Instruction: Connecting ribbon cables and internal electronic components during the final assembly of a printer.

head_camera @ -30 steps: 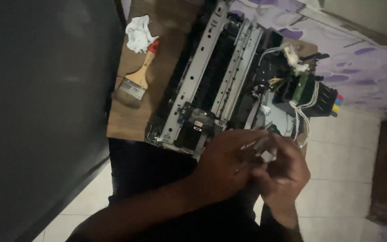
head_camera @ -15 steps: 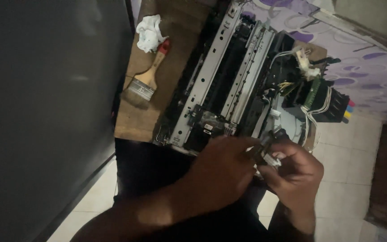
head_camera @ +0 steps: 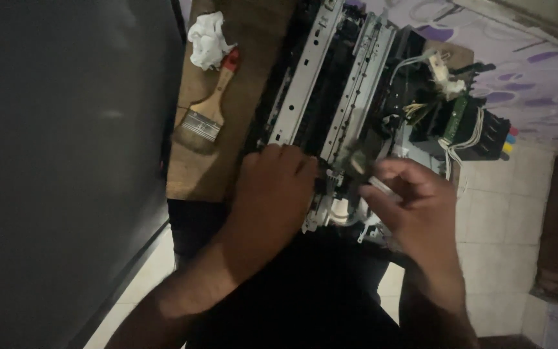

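An opened printer, its cover off, lies on a wooden table with metal rails and wires showing. My left hand rests curled over the near end of its metal frame. My right hand is just to the right, with fingertips pinched on a small blurred dark-and-white part held close over the printer's near corner. The two hands are a little apart. What lies under my left palm is hidden.
A wooden-handled paintbrush and a crumpled white rag lie on the table left of the printer. Ink tanks with coloured caps and white tubes sit at the printer's right. A dark panel fills the left; tiled floor lies right.
My hands, which were closed together around the small part in front of the printer, have separated and moved up onto the printer's near end. The view has shifted closer.
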